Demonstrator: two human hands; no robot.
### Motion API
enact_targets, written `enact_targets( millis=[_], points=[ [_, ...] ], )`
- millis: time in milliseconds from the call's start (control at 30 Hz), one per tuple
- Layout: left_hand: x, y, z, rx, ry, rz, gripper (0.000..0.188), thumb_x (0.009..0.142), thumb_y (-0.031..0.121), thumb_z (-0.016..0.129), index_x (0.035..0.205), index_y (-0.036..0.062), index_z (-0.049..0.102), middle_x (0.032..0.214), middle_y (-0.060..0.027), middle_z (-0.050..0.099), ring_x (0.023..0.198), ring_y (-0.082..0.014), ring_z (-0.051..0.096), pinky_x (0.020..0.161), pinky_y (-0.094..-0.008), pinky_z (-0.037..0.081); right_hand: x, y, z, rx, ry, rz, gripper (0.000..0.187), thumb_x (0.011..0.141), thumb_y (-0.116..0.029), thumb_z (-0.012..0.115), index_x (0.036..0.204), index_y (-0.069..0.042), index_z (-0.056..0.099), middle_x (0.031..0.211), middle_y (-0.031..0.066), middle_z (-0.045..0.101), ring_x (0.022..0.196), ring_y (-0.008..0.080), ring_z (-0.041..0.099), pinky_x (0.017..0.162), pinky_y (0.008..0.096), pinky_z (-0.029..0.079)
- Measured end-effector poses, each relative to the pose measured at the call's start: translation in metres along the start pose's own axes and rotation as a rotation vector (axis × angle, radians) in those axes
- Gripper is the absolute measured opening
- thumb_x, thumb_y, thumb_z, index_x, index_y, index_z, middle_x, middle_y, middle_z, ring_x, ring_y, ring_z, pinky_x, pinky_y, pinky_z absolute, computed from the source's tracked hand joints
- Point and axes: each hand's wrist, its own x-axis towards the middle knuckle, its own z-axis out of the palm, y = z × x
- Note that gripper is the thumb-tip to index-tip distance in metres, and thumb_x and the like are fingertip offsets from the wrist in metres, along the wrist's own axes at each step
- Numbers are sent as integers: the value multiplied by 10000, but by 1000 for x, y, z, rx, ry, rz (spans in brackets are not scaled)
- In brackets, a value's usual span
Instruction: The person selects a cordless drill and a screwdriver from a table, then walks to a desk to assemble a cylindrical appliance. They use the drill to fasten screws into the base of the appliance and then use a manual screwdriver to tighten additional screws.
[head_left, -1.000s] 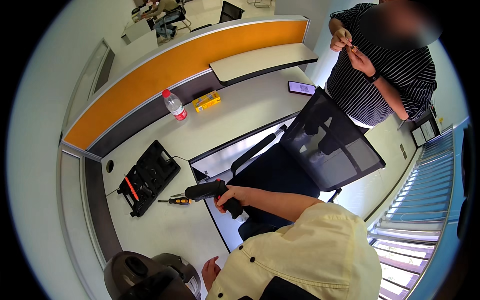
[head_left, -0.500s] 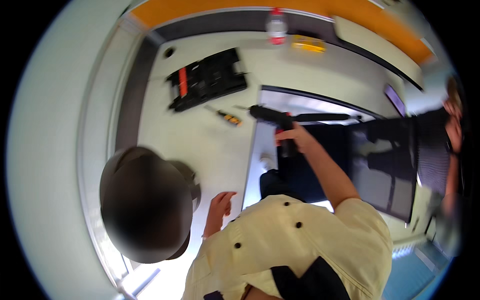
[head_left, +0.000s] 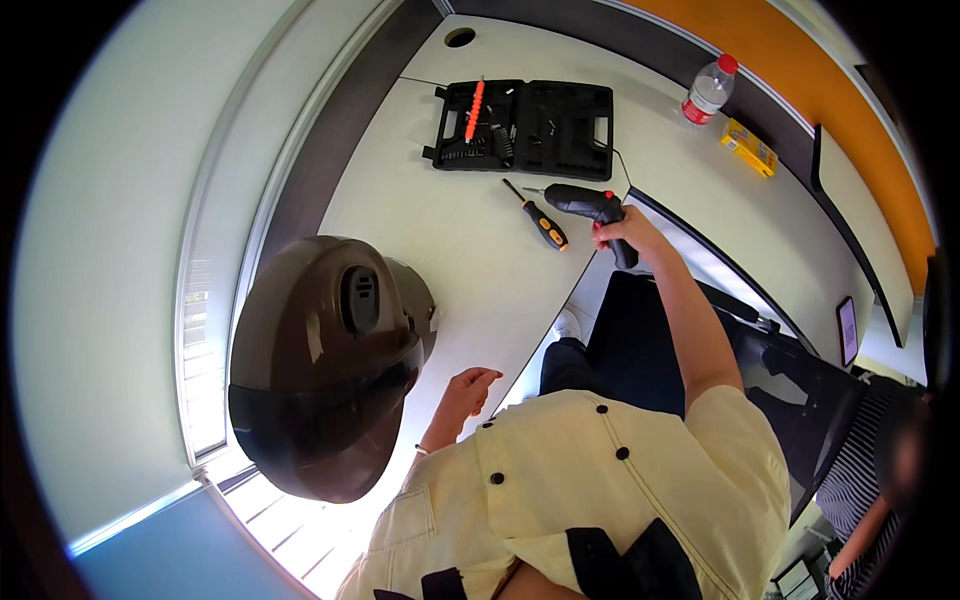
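Observation:
My right hand (head_left: 622,232) is wrapped round the grip of a black cordless screwdriver (head_left: 588,203) with red buttons, held over the desk's edge. Its bit points left, toward the far end of a yellow-and-black hand screwdriver (head_left: 543,222) lying on the desk. My left hand (head_left: 468,395) is near the desk's front edge, its fingers loosely bent and nothing visible in them. Beyond the tools lies an opened black tool case (head_left: 565,130). Small bits sit in its left half, with an orange flexible shaft (head_left: 475,112) across them.
A glossy brown helmet (head_left: 310,350) with a black vent stands left of my left hand. A red-capped bottle (head_left: 709,92) and a yellow box (head_left: 749,148) stand at the back right. A phone (head_left: 848,330) is farther right. A person in a striped top (head_left: 850,465) is at the right edge.
My head view has turned, so the case, bottle and desk appear shifted right and rotated. The cordless screwdriver stays in my right hand. Part of the other person has slipped lower in view.

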Motion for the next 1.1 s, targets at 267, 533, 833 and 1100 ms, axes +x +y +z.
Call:
enact_targets(
  millis=[267, 533, 833, 1100],
  points=[
    [12, 3, 5, 37, 70, -28, 252, 887, 219, 502, 981, -3, 575, 508, 51, 341, 440, -46, 291, 421, -215, 251, 73, -6, -7, 72, -117, 57, 276, 592, -61, 632, 857, 19, 619, 779, 101, 627, 647, 169, 589, 633, 281, 488],
    [38, -16, 1, -64, 91, 21, 197, 855, 146, 531, 986, 8, 583, 562, 11, 448, 453, -59, 402, 401, -217, 340, 115, 0, 20, 34, -209, 111, 349, 588, -61, 629, 925, 29, 616, 825, 94, 629, 694, 158, 588, 662, 265, 488],
    [82, -2, -4, -452, 74, 177, 285, 874, 58, 460, 1130, -64, 437, 931, -176, 607, 798, -229, 616, 720, -305, 510, 142, 3, 28, -110, -170, 56, 264, 597, -110, 668, 825, 9, 612, 690, 77, 606, 570, 161, 571, 555, 272, 468],
    [119, 22, -11, -688, 57, 244, 241, 880, 86, 509, 1081, -46, 505, 958, -146, 605, 903, -219, 597, 812, -327, 500, 137, 21, 40, -478, 146, -190, 258, 613, -155, 689, 780, 10, 585, 696, 89, 622, 589, 165, 597, 577, 274, 474]
  ],
)
